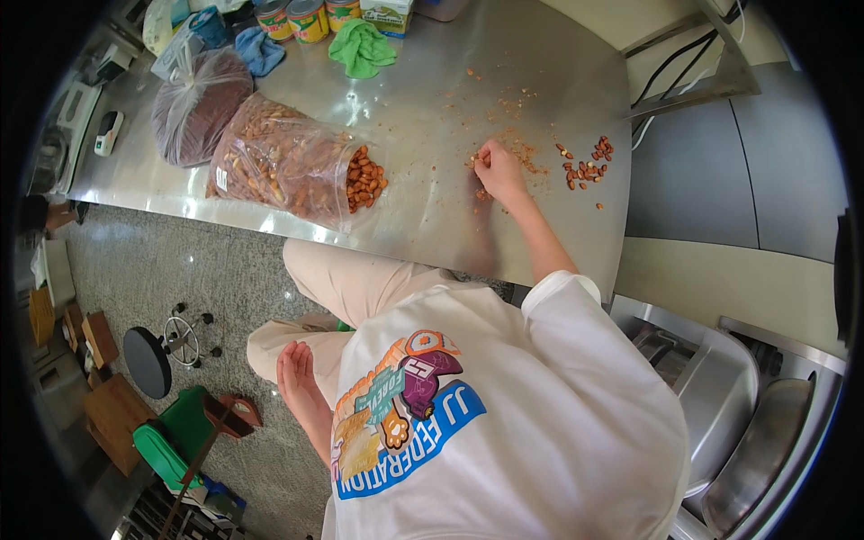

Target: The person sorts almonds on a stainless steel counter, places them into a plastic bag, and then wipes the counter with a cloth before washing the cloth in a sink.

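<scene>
My right hand [498,169] is low over the steel table [418,88], its fingers curled together. A few small almond bits [474,159] lie at its fingertips; whether it pinches one is too small to tell. Brown crumbs [523,148] are scattered around and beyond it, and a loose group of brown almonds [586,173] lies to its right. To the left, a clear plastic bag of almonds [277,165] rests on its side, its mouth towards the right hand and almonds [364,179] showing there. My left hand [295,371] is off the table near my knee, palm up and empty.
A tied plastic bag with dark contents [202,108] stands behind the almond bag. Along the back are a blue cloth [260,50], a green cloth [362,48] and several cans [307,20]. A round black stool [147,362] stands on the floor at left; metal pans [719,405] are at right.
</scene>
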A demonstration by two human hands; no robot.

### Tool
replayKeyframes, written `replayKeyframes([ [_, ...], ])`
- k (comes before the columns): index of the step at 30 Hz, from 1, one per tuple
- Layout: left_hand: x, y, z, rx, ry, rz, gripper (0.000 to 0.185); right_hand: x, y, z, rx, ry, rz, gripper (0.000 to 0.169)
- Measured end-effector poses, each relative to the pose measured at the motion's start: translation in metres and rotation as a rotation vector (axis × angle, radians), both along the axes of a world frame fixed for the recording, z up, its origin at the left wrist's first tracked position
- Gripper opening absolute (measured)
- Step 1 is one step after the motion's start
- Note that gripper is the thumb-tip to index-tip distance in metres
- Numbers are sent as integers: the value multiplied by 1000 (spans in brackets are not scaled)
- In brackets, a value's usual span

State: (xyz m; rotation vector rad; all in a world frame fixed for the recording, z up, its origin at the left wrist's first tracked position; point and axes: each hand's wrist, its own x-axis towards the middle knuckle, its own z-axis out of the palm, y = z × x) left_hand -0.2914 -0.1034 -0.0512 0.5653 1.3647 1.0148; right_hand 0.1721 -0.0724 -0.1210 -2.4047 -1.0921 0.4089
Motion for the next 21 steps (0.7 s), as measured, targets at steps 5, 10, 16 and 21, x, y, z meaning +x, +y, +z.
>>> replayKeyframes([
  [5, 2, 3, 0, 1, -17, -1, 30, -7, 5, 5, 416, 1054, -278, 10],
  [10, 4, 2, 0, 25, 1, -15, 29, -100, 42, 43, 630, 1467, -14, 16],
  [16, 9, 3, 7, 54, 119, -92, 29, -168, 105, 65, 519, 2353, -10, 27],
  [21, 5, 0, 0, 2, 154, -76, 29, -145, 66, 88, 521, 1925, -33, 33],
])
